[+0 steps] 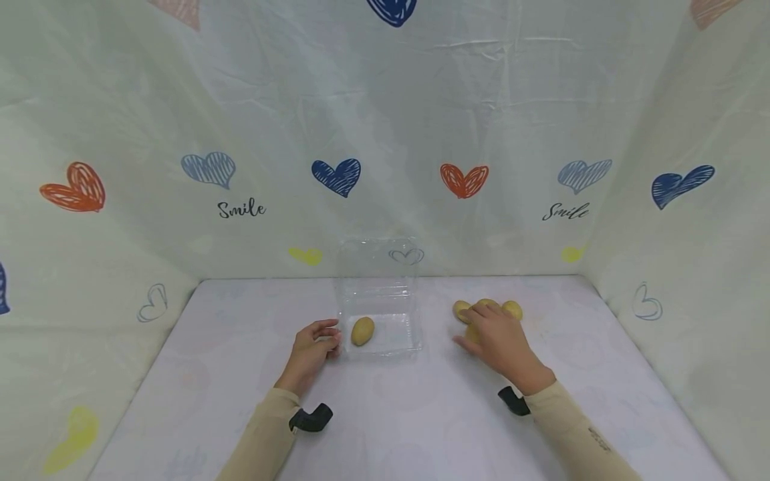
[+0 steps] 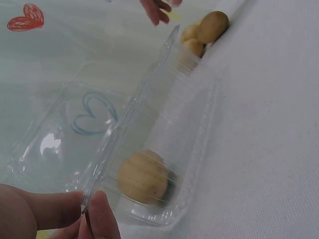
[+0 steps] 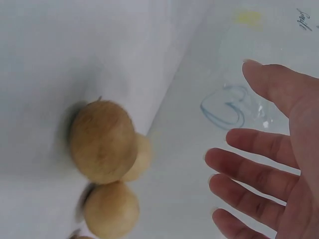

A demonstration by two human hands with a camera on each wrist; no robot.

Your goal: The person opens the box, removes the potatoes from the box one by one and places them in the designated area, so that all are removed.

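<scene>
A clear plastic clamshell box [image 1: 397,332] stands with its lid raised at the back, and one potato [image 1: 363,331] lies in its left half. My left hand [image 1: 314,354] pinches the box's left rim; in the left wrist view the thumb [image 2: 55,209] and a finger meet on that edge. Over on the right, my right hand [image 1: 500,339] hovers above a group of several potatoes [image 1: 512,309], partly covering them. Its fingers [image 3: 249,167] are spread and grip nothing in the right wrist view, where the nearest potato [image 3: 103,142] sits apart from them.
A white cloth covers the table [image 1: 391,414]. Behind it and at both sides hang pale curtains [image 1: 397,120] printed with hearts and the word Smile. Each wrist carries a black strap-like mount [image 1: 311,418].
</scene>
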